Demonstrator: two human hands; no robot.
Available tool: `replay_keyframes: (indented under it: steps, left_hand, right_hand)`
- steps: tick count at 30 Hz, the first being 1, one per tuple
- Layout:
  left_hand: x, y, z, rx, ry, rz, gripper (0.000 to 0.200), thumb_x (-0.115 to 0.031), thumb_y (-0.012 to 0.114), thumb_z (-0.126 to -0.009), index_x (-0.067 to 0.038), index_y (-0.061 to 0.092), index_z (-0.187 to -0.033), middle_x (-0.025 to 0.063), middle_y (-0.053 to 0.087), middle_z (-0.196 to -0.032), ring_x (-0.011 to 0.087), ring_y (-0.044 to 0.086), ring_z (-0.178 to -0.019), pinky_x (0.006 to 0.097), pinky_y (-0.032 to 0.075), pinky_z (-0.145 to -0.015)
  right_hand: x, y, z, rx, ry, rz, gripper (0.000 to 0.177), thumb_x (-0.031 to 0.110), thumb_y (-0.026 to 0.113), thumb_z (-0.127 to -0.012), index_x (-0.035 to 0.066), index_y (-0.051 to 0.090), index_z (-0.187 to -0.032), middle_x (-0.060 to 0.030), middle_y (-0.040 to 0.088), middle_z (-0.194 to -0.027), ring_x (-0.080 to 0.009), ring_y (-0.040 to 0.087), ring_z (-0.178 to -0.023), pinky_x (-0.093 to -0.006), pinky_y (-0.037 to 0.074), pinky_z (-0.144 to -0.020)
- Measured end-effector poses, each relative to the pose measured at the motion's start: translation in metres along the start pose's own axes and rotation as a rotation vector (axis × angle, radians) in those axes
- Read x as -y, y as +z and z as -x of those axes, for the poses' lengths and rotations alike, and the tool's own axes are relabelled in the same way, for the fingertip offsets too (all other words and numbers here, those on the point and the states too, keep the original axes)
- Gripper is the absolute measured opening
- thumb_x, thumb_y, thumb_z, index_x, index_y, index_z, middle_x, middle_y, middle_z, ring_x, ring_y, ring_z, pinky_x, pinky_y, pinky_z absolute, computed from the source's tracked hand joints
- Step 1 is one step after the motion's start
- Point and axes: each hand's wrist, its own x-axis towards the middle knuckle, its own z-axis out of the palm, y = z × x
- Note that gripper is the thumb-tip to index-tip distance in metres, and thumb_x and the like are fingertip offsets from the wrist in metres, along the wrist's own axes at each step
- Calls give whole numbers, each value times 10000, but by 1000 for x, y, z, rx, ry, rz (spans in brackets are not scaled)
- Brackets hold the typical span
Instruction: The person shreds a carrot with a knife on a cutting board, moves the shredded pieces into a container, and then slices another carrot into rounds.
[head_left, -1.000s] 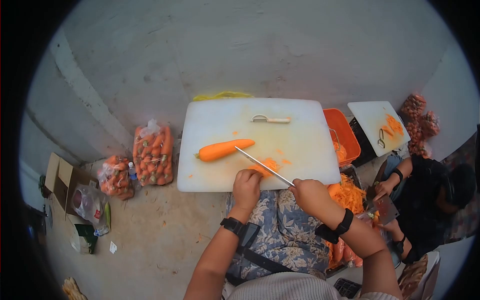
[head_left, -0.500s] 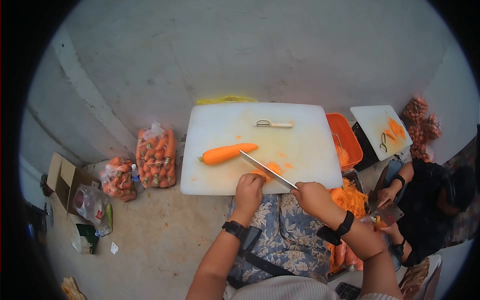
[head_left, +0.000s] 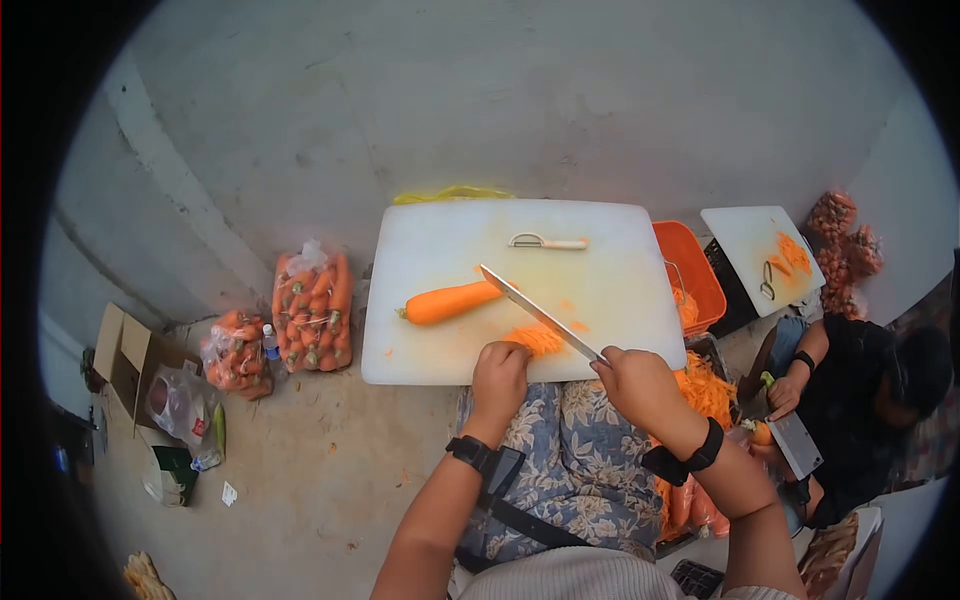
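My right hand [head_left: 634, 378] grips the handle of a knife [head_left: 540, 314], whose long blade slants up and left over the white cutting board [head_left: 610, 290]. At the board's front edge, my left hand [head_left: 500, 378] is closed beside a small heap of sliced carrot [head_left: 536, 340]; its fingertips press at the heap, and what they pinch is partly hidden. A whole peeled carrot [head_left: 450, 302] lies left of the blade, its thick end to the left. Farther back on the board rests a peeler [head_left: 548, 242] with a pale handle.
Bagged carrots [head_left: 312, 310] stand left of the board. To the right are an orange basket [head_left: 708, 275], shredded carrot [head_left: 706, 395] and a second board [head_left: 745, 230]. A co-worker [head_left: 860, 420] at the right holds a cleaver [head_left: 797, 443]. A cardboard box [head_left: 150, 360] stands far left.
My knife has risen slightly and its blade stands a little farther from my left hand, showing more of the sliced carrot. The co-worker's cleaver has shifted down and turned.
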Motion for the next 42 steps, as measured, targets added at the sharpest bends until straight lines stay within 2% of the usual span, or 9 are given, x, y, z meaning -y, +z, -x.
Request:
replay_keyframes:
  steps: [3, 6, 13, 18, 26, 29, 36, 42]
  left_hand:
    - [1, 1, 2, -21, -8, 8, 98, -10, 693, -734, -46, 670, -822, 91, 627, -847, 309, 587, -835, 399, 491, -739]
    - [2, 1, 3, -19, -22, 6, 99, -15, 697, -733, -43, 666, -822, 89, 622, -845, 307, 585, -844, 399, 489, -750]
    - [-6, -8, 0, -42, -66, -64, 89, -42, 704, -740, -39, 647, -808, 94, 611, -865, 308, 574, -869, 401, 479, -762]
    - [0, -10, 7, -25, -89, -94, 79, -67, 709, -752, -47, 650, -802, 86, 617, -879, 295, 581, -885, 396, 487, -759]
    - [2, -8, 7, -45, -94, -94, 57, -80, 705, -765, -59, 664, -800, 89, 637, -842, 301, 605, -823, 394, 497, -738]
    - [3, -9, 9, -47, -82, -73, 59, -84, 705, -769, -57, 664, -800, 91, 639, -848, 300, 608, -828, 394, 498, -738]
    - [1, -10, 7, -41, -88, -74, 58, -74, 711, -771, -44, 674, -804, 97, 652, -844, 297, 619, -823, 391, 500, -745]
    - [6, -9, 9, -54, -60, -63, 58, -77, 701, -780, -45, 671, -819, 99, 645, -859, 301, 614, -842, 398, 501, -751]
  right_hand:
    - [-3, 8, 1, -35, 10, -28, 238, 209, 567, -919, 1, 593, -807, -215, 619, -677, -402, 627, -677, -496, 494, -633]
    - [-15, 35, 1, 25, -30, 9, 236, 212, 572, -916, 1, 601, -815, -218, 617, -678, -403, 627, -681, -498, 492, -636]
    - [1, 7, 1, 24, 0, -28, 225, 207, 576, -909, 4, 609, -820, -218, 623, -688, -409, 625, -685, -501, 490, -647]
    - [-10, 33, 1, 49, -50, -16, 243, 223, 575, -918, 6, 608, -814, -210, 625, -682, -404, 627, -676, -495, 494, -638]
    - [11, 6, 3, 31, 2, -16, 235, 214, 567, -921, 4, 609, -824, -211, 632, -698, -407, 633, -687, -487, 502, -642]
    - [-7, 35, 4, 73, -48, 20, 244, 224, 574, -919, 2, 603, -823, -204, 628, -683, -404, 632, -671, -485, 503, -627]
    - [1, 12, 8, 47, -1, -24, 236, 217, 575, -915, -1, 603, -829, -212, 626, -686, -409, 629, -670, -489, 499, -633]
    - [-10, 37, 8, 27, -88, 9, 232, 221, 576, -915, 11, 600, -819, -202, 617, -662, -404, 628, -660, -496, 496, -617]
